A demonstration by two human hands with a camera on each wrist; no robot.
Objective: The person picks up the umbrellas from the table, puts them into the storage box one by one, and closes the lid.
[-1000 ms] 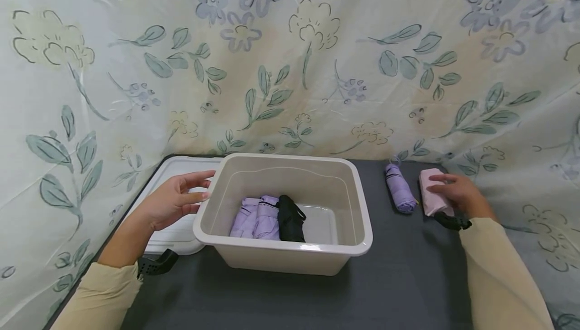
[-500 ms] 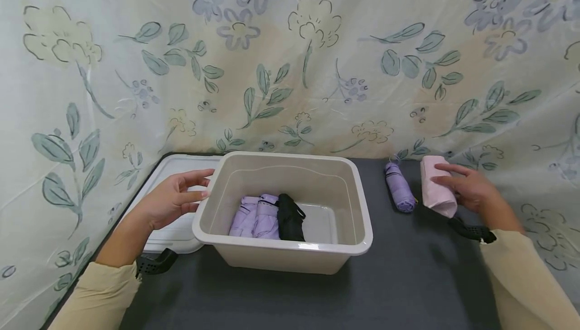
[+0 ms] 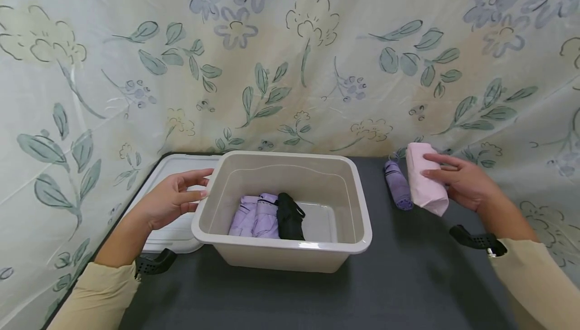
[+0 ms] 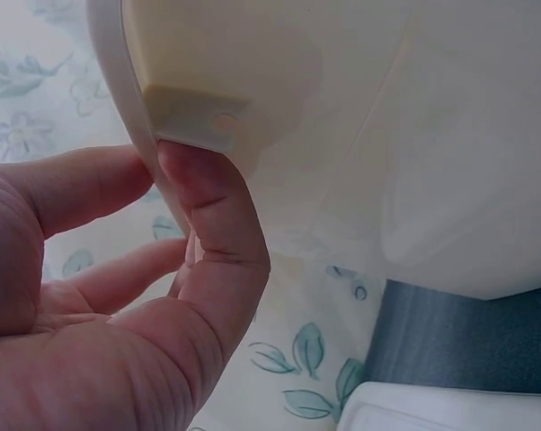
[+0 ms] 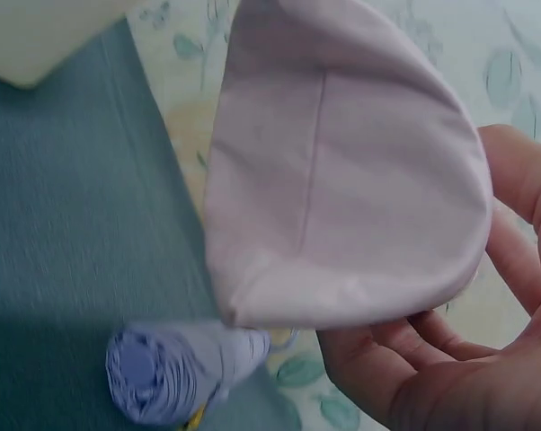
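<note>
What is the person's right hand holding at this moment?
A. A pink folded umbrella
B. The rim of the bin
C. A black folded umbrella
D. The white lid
A. The right hand grips the pink folded umbrella, lifted beside the purple umbrella on the table, while the left hand holds the rim of the bin.
</note>
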